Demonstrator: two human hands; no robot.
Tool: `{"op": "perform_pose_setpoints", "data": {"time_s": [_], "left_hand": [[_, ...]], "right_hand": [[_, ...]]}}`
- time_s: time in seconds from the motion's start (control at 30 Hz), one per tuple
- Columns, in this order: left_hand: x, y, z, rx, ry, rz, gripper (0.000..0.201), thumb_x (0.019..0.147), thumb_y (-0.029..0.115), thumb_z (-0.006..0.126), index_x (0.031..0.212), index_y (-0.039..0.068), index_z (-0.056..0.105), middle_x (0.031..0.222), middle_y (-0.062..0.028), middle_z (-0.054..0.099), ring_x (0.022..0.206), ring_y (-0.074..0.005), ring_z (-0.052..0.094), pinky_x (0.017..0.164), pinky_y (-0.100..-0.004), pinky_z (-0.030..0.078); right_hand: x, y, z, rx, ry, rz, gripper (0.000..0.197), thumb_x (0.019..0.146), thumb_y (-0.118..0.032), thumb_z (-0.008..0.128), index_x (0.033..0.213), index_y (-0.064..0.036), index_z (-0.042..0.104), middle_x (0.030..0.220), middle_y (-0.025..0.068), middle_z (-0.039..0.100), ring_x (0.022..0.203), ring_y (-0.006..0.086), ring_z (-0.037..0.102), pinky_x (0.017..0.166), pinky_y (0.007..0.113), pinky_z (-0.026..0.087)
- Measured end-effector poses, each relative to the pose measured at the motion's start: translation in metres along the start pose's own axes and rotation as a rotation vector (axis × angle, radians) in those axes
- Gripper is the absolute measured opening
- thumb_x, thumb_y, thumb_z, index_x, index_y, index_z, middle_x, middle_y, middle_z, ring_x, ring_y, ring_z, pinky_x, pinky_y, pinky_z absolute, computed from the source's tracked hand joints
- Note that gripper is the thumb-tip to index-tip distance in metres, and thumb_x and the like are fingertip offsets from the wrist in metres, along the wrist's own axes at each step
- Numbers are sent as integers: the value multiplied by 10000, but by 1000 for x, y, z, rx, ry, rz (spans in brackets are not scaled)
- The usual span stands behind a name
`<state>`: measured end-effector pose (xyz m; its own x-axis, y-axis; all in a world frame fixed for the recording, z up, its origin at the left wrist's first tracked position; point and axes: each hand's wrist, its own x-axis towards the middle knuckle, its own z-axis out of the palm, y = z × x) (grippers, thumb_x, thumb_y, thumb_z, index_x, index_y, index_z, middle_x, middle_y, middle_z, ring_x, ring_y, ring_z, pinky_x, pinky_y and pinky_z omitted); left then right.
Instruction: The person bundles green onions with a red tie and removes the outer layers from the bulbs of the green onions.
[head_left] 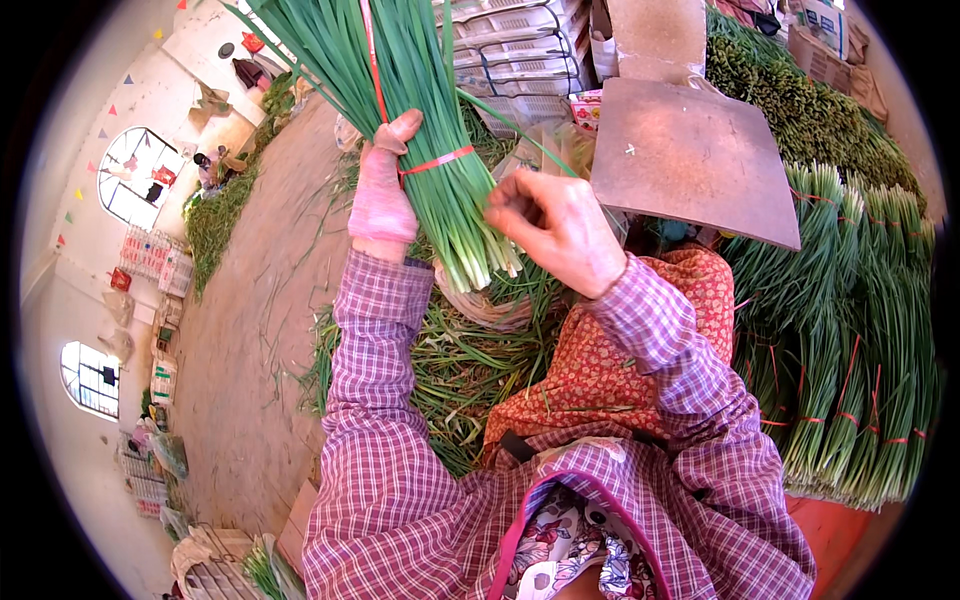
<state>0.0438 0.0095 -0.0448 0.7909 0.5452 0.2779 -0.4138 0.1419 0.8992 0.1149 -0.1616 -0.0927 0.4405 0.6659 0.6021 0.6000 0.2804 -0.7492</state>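
The left grip (pixel 384 178) wraps firmly around a thick bundle of long, flat green leaves with pale stems (pixel 428 100), holding it tilted in front of the body, cut ends toward the lower right. The right grip (pixel 562 228) hovers just beside those ends, fingers curled and thumb drawn in; whether anything is pinched between them cannot be told.

A narrow red plastic band (pixel 448 158) circles the lower part of the bundle, and a long red strip (pixel 373 62) runs up along the leaves. The step in hand looks like finishing a tied bunch: the binding appears to be on, and the stems seem to be getting a tidy. The next move probably calls for a steady left hold while the right picks off or evens stray stems. One loose green leaf (pixel 520 132) juts from the side toward the right wrist.

At right, a pile of red-banded green bunches (pixel 835 330) lies beyond a square brown board (pixel 690 155).

The bundle's leaf tips are cut off at the upper edge, and the left palm hides part of its wrap. A pale, rounded object (pixel 490 308) below the stems is hard to identify, and a distant figure (pixel 208 172) is too small to read.
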Motion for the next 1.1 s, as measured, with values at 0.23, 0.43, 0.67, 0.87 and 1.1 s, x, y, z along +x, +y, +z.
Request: {"op": "perform_pose_setpoints", "data": {"time_s": [0.23,0.43,0.67,0.87,1.1], "left_hand": [[3,8,-14,-81,135,19,381,800,277,587,1065,8,541,918,-118,630,763,-227,635,662,-349,556],[13,11,-32,-52,104,16,417,821,247,538,1147,-10,504,1032,-144,615,862,-240,631,740,-362,551],[-3,14,-19,-24,75,-38,412,773,250,597,1099,6,539,959,-112,630,808,-231,632,711,-348,547],[-9,10,-12,83,-73,-89,447,785,293,597,1105,-12,538,983,-113,626,845,-210,624,760,-325,524],[-10,14,-3,427,-60,-24,516,713,107,673,1177,-22,487,1007,-103,620,850,-185,617,749,-307,526]], "right_hand": [[-61,16,-3,183,-554,-196,92,798,-138,576,786,-47,576,725,109,601,618,261,601,591,371,504],[-87,22,-2,-239,-520,-96,191,805,-269,602,760,-84,592,682,96,594,616,283,606,545,399,494],[-1,12,-18,-219,198,-122,335,792,-184,630,1093,-85,523,915,112,596,649,254,592,627,365,489],[39,58,-8,-339,143,-127,354,826,-224,614,1132,-64,538,1022,152,619,767,254,643,662,390,517],[25,69,-84,-914,229,-130,123,843,-192,556,849,-80,606,773,111,601,665,294,610,564,391,491]]}}
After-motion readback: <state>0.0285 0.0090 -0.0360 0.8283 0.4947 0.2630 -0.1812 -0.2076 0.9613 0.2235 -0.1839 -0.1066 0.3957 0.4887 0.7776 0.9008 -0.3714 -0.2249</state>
